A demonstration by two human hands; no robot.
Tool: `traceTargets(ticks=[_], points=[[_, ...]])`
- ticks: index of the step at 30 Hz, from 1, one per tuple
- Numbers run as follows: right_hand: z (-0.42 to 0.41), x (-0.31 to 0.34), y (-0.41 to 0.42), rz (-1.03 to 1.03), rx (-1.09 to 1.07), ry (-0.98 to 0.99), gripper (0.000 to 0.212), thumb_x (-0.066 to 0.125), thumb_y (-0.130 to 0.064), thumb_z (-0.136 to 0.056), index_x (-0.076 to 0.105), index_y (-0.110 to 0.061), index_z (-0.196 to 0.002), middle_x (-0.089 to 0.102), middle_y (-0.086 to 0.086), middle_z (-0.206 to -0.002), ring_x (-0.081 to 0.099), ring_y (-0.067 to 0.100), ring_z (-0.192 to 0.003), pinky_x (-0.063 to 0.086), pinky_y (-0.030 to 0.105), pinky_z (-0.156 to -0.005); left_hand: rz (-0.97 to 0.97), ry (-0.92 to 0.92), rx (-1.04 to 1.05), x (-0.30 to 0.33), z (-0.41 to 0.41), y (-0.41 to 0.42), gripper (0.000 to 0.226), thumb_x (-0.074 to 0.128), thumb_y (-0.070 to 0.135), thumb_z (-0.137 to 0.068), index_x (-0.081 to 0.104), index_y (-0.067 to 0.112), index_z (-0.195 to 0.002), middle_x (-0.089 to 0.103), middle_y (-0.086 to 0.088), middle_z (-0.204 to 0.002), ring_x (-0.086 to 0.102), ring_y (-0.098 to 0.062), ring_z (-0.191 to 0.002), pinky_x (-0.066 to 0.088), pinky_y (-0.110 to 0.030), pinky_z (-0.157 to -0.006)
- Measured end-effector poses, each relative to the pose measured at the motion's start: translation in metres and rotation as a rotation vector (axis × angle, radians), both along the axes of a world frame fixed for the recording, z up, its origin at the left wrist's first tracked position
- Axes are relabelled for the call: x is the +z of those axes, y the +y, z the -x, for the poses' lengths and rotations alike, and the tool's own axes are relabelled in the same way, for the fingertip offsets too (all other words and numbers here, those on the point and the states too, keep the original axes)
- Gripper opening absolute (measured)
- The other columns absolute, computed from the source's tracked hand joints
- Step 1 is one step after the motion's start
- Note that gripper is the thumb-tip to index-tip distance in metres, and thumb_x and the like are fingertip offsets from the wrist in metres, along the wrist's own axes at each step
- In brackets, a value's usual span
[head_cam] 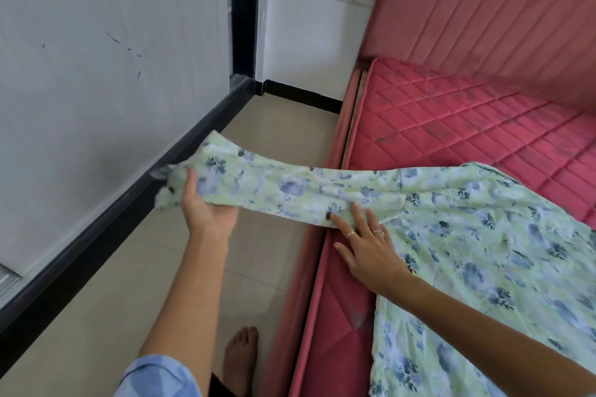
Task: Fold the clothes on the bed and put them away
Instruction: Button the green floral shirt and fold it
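The dress (467, 235) lies spread across the near corner of the bed (451, 126), pale green with blue flowers, one sleeve (258, 184) pulled out taut over the floor (129, 300) beside the bed. The left hand (206, 206) grips the sleeve's end, palm up, fingers curled under the cloth and thumb on top. The right hand (367, 245) lies flat, fingers straight and spread, pressing the cloth at the bed's edge where sleeve meets body. A bare foot (242, 354) stands on the floor below.
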State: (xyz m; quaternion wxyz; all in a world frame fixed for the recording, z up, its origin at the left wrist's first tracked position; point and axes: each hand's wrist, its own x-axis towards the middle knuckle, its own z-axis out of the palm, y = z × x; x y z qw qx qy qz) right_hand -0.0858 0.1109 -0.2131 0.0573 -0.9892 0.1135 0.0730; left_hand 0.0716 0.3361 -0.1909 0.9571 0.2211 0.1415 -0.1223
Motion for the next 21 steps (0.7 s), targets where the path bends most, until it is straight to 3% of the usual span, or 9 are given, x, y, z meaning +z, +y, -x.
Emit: traceTargets(ticks=[3,5,8,10,13,15,18,21], points=[[-0.026,0.006,-0.001,-0.053,-0.068,-0.032,0.062,0.031,-0.052,-0.100,0.003,-0.038,-0.153,-0.010,0.004,-0.162,-0.006,0.032,-0.148,0.007,0.048,-0.118,-0.017,0.062,0.111,0.025,-0.024,0.019,0.035,0.049,0.034,-0.097,0.063,0.012,-0.121,0.069,-0.011,-0.116,0.067,-0.027,-0.106,0.049,-0.048,-0.095],[-0.044,0.013,-0.006,-0.106,-0.072,0.080,0.062,0.031,-0.058,-0.097,0.015,-0.035,-0.153,0.011,0.004,-0.161,0.013,0.027,-0.147,0.016,0.049,-0.117,-0.093,0.103,0.107,0.039,-0.039,0.028,0.028,0.050,0.031,-0.098,0.065,0.011,-0.110,0.071,-0.010,-0.111,0.070,-0.023,-0.096,0.051,-0.043,-0.094],[-0.063,0.041,-0.005,-0.157,-0.059,0.183,0.056,0.034,-0.062,-0.095,0.053,-0.026,-0.132,0.056,0.002,-0.135,0.048,0.022,-0.128,0.035,0.042,-0.107,-0.234,0.071,0.028,0.057,-0.049,0.032,0.026,0.056,0.038,-0.095,0.063,0.013,-0.099,0.075,-0.005,-0.089,0.073,-0.017,-0.073,0.058,-0.036,-0.077],[-0.077,0.075,0.000,-0.207,-0.015,0.079,0.047,0.043,-0.049,-0.098,0.061,-0.014,-0.122,0.066,0.008,-0.119,0.058,0.022,-0.115,0.041,0.033,-0.099,-0.325,0.008,-0.075,0.070,-0.048,0.026,0.034,0.059,0.046,-0.091,0.064,0.013,-0.101,0.076,-0.006,-0.086,0.073,-0.020,-0.076,0.057,-0.037,-0.069],[-0.094,0.146,0.013,-0.563,-0.125,-0.139,0.038,0.046,-0.037,-0.100,0.064,-0.006,-0.111,0.069,0.016,-0.102,0.066,0.022,-0.083,0.053,0.035,-0.079,-0.469,-0.116,-0.253,0.090,-0.035,0.009,0.051,0.070,0.048,-0.079,0.066,0.011,-0.114,0.071,-0.013,-0.111,0.070,-0.029,-0.097,0.055,-0.042,-0.080],[-0.094,0.194,0.023,-0.928,-0.283,-0.232,0.043,0.044,-0.042,-0.100,0.060,-0.004,-0.114,0.068,0.016,-0.094,0.066,0.021,-0.071,0.056,0.032,-0.070,-0.623,-0.230,-0.278,0.102,-0.019,-0.011,0.040,0.072,0.038,-0.082,0.067,0.012,-0.112,0.071,-0.010,-0.110,0.069,-0.026,-0.096,0.055,-0.036,-0.078],[-0.084,0.248,0.033,-1.224,-0.381,-0.198,0.062,0.041,-0.057,-0.096,0.049,-0.002,-0.123,0.065,0.019,-0.098,0.068,0.026,-0.076,0.058,0.035,-0.069,-0.928,-0.541,-0.255,0.121,0.013,-0.049,0.016,0.057,0.021,-0.096,0.064,0.014,-0.108,0.070,0.001,-0.099,0.066,-0.016,-0.091,0.050,-0.024,-0.072],[-0.062,0.279,0.034,-1.303,-0.422,-0.058,0.076,0.042,-0.071,-0.087,0.041,-0.004,-0.123,0.055,0.024,-0.115,0.068,0.037,-0.091,0.060,0.042,-0.074,-1.191,-0.902,-0.315,0.135,0.044,-0.077,0.030,0.048,0.008,-0.096,0.057,0.013,-0.124,0.065,0.001,-0.107,0.062,-0.019,-0.097,0.044,-0.023,-0.074]])
